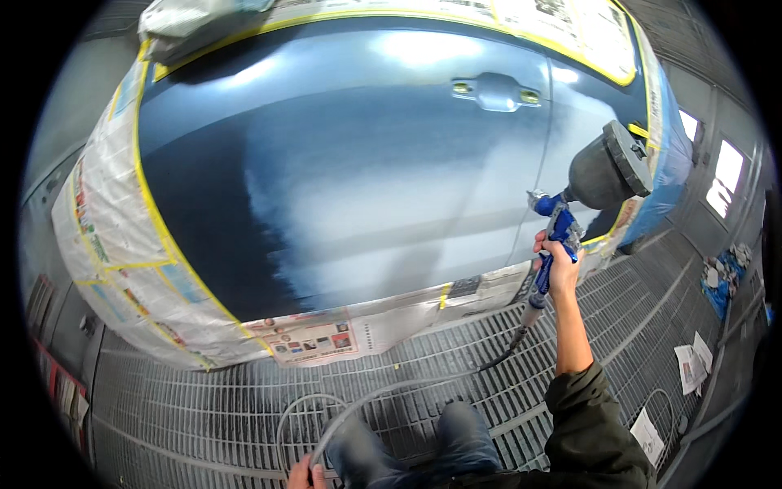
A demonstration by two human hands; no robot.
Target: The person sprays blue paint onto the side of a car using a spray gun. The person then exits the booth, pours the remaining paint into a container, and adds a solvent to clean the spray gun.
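My right hand [562, 265] grips a blue spray gun [558, 224] with a dark grey cup [603, 171] on top, its nozzle toward the right part of a car door [342, 196]. The door shows a pale, patchy coat over darker blue-grey, with a handle [497, 94] near the top. Yellow tape and masking paper [106, 212] surround the panel. A grey hose [419, 377] runs from the gun's base down to my left hand [305, 477], which grips it at the bottom edge, its fingers partly out of frame.
A grated metal floor [187, 407] lies under my legs, with loops of hose on it. Crumpled blue and white material [725, 277] and loose paper sheets [692, 367] lie at the right by a grey wall with bright windows [725, 175]. Red-framed items [53, 391] stand at the far left.
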